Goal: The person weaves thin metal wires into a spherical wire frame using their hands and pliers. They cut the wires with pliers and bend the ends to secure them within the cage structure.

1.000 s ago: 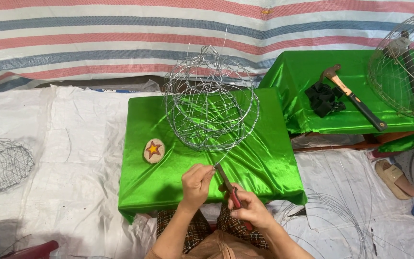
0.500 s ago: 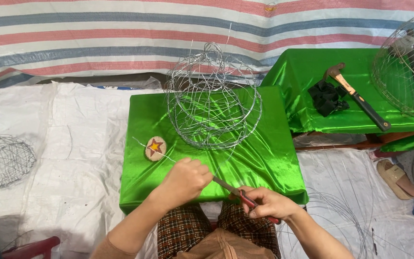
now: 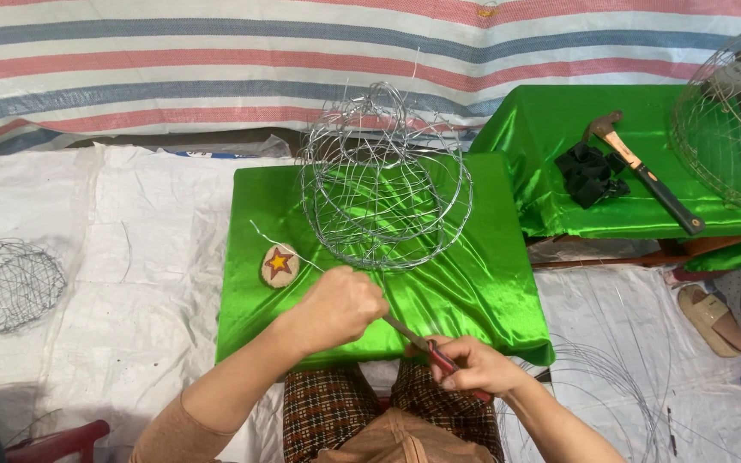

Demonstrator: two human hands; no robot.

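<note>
Hands work over a small table draped in green satin cloth [image 3: 473,291], seen from the head camera looking down. On the cloth stands a rounded wire frame [image 3: 383,184] — an open basket-like cage of thin silver wire, upright, near the far edge of the table. A loose wire strand [image 3: 280,244] runs from the left hand out to the left across the cloth, passing just above an oval wooden piece with a red and yellow star [image 3: 280,264] that lies flat on the cloth. The left hand [image 3: 340,307] is curled into a fist over the near end of that strand, just in front of the frame's base; its fingers are closed on the wire. The right hand [image 3: 469,364] sits nearer the body, beyond the table's front edge, wrapped tight around the red handles of a pair of pliers [image 3: 426,347], whose dark nose points up and left towards the left hand — whether the tip bites the wire is hidden by the fist. Checked trousers show below the hands.

To the right a second green-draped table carries a hammer [image 3: 641,170], a dark bundle of cloth [image 3: 589,171] and a large wire dome [image 3: 731,120]. A smaller wire cage [image 3: 6,287] rests on the white sheeting at far left
</note>
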